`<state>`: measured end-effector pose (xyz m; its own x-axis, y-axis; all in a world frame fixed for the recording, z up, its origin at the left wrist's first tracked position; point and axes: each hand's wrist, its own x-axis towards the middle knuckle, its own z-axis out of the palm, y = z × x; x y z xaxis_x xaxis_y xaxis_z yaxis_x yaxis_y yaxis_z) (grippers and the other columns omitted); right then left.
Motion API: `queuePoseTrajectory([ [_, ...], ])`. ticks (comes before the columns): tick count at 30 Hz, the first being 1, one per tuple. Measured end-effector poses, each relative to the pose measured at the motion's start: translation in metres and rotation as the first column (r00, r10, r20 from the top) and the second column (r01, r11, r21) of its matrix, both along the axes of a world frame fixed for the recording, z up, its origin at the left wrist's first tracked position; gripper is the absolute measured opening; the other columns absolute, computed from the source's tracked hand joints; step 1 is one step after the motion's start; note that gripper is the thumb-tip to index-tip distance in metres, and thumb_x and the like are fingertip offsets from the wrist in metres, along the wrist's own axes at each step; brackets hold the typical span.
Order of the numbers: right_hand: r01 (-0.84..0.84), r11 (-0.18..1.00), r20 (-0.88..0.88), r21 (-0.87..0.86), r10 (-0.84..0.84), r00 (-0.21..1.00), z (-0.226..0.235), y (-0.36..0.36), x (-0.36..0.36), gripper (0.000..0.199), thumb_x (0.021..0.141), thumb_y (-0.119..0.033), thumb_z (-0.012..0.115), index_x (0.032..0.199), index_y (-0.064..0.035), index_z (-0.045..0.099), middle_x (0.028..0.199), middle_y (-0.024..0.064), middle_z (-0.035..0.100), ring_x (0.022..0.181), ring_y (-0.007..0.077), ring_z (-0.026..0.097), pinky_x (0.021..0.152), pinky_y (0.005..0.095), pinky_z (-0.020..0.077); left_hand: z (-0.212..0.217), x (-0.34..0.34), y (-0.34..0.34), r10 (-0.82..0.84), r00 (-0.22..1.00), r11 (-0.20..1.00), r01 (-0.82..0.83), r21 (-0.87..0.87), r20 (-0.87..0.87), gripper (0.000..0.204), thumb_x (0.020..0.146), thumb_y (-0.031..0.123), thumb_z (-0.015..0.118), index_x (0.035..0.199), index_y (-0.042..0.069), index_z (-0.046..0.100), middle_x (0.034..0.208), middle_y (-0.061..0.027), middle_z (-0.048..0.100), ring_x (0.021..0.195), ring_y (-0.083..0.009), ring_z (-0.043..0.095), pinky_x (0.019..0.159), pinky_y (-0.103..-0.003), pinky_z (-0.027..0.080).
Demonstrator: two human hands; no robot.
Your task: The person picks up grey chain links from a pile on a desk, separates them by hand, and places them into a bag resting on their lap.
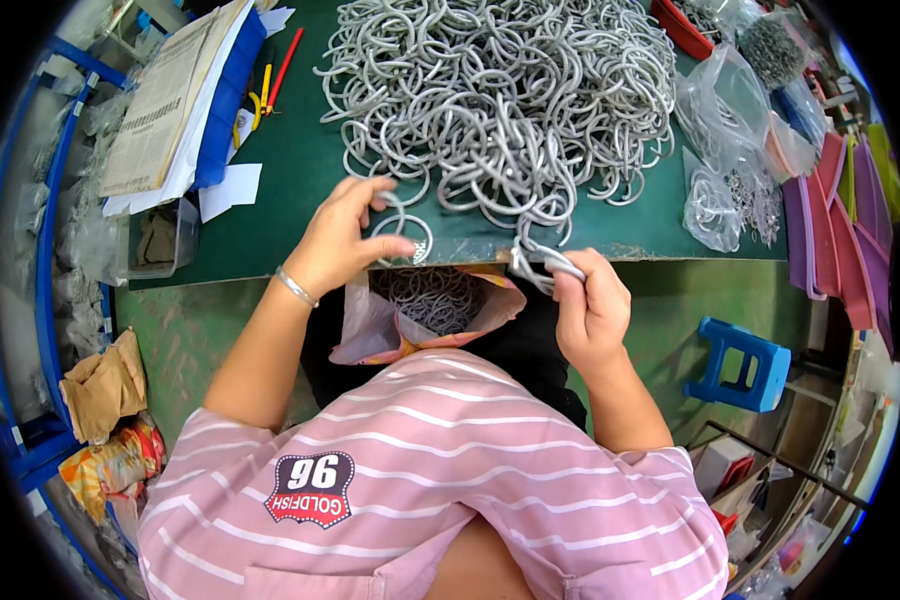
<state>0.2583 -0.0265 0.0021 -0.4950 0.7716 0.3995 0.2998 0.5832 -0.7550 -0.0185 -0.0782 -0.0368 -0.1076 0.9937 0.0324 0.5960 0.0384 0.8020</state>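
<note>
A big heap of grey metal rings (500,90) lies on the green table (300,190). My left hand (345,240) pinches a single ring (402,232) at the table's front edge. My right hand (590,305) grips a few linked rings (540,262) that hang off the edge of the heap. Below the table edge, between my hands, an open pink plastic bag (365,330) holds several more rings (435,298).
Papers and a blue folder (185,95) lie at the table's left with yellow pliers (255,100) and a red pen. Clear bags of small parts (730,130) sit at the right beside purple and red sheets (840,230). A blue stool (745,365) stands on the floor.
</note>
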Motion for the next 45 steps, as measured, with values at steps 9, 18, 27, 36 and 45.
queuePoseTrajectory([
  [9,0.254,0.967,0.466,0.018,-0.233,0.853,-0.05,0.011,-0.01,0.031,0.071,-0.021,0.077,0.09,-0.0018,0.062,0.075,0.0117,0.062,0.062,0.0271,0.06,0.057,0.0342,0.0476,0.004,0.02,-0.007,-0.023,0.982,1.0,0.025,0.007,-0.186,0.036,0.065,0.006,0.076,0.095,0.003,0.057,0.083,-0.0092,0.053,0.076,-0.0245,0.054,0.067,-0.033,0.046],
  [18,0.092,0.953,0.559,0.288,-0.245,0.792,-0.038,0.008,-0.01,0.019,0.069,-0.011,0.072,0.084,-0.0046,0.061,0.083,0.0092,0.059,0.08,0.0295,0.058,0.067,0.0389,0.0471,-0.006,0.028,-0.021,-0.106,0.942,0.977,0.158,0.143,-0.318,0.018,0.067,0.005,0.067,0.077,0.004,0.053,0.074,-0.0114,0.053,0.071,-0.0302,0.055,0.064,-0.038,0.045],
  [27,0.015,0.984,0.325,0.177,-0.073,0.943,-0.048,0.008,0.002,0.021,0.068,0.004,0.064,0.088,-0.0018,0.057,0.09,0.0126,0.056,0.084,0.0333,0.056,0.072,0.0392,0.047,-0.027,0.049,-0.045,-0.273,0.934,0.883,0.338,0.325,-0.229,0.024,0.069,0.013,0.073,0.088,0.005,0.06,0.084,-0.0085,0.059,0.074,-0.028,0.058,0.07,-0.037,0.048],
  [36,-0.092,0.995,0.136,-0.033,0.095,0.986,-0.042,0.011,-0.003,0.019,0.076,0.005,0.061,0.094,0.0002,0.059,0.084,0.0131,0.059,0.076,0.0289,0.058,0.068,0.0348,0.0472,-0.023,0.059,0.035,0.056,0.993,0.957,-0.025,0.288,-0.103,0.03,0.07,0.009,0.075,0.091,-0.001,0.057,0.087,-0.0114,0.053,0.072,-0.0239,0.056,0.065,-0.032,0.047],
  [45,0.011,0.975,-0.292,-0.221,-0.076,0.953,-0.019,0.013,-0.017,0.007,0.082,0.004,0.06,0.088,0.0023,0.062,0.081,0.0095,0.062,0.069,0.0177,0.058,0.064,0.0262,0.0461,0.026,0.053,0.03,0.191,0.961,0.958,-0.227,0.176,0.2,0.018,0.081,0.017,0.067,0.078,0.002,0.058,0.068,-0.009,0.058,0.063,-0.0224,0.056,0.058,-0.033,0.044],
])
